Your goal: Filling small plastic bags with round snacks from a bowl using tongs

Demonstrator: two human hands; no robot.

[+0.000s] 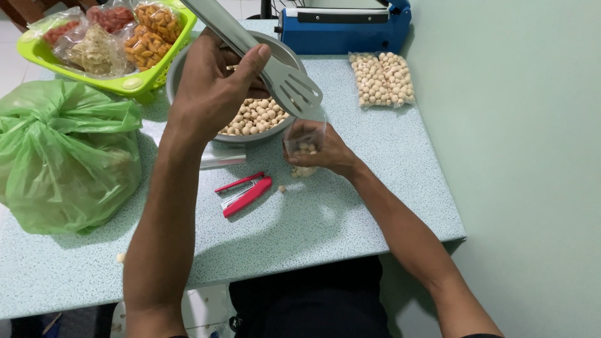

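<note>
Left hand [210, 87] is raised over the table, fingers and thumb closed around the handle of a grey slotted spatula [285, 84]; the slotted head tilts down to the right, just above the mouth of a small clear plastic bag [305, 141]. Right hand [328, 153] grips that bag upright, fingers wrapped round its lower part; a few pale round snack balls sit inside, some showing at the bottom under the hand. Bag stands on the table just right of a metal bowl [188, 62], which holds more of the same pale balls [256, 116]. One loose ball [282, 188] lies on the tabletop just left of the bag. Red stapler [245, 194] lies near it, in front of the bowl, between the two forearms. Green plastic bag [66, 159], tied and bulging, sits on the left of the speckled pale-blue table [350, 219]. Green basket [134, 83] at the back left holds sealed packs of orange, red and pale snacks, touching the bowl's left side. Blue heat sealer [344, 28] is at the back behind the bowl. Sealed pack of pale balls [382, 78] lies flat to the right of the bowl, just in front of the sealer, well apart from the hands. Pale green wall [519, 125] runs along the right side
</note>
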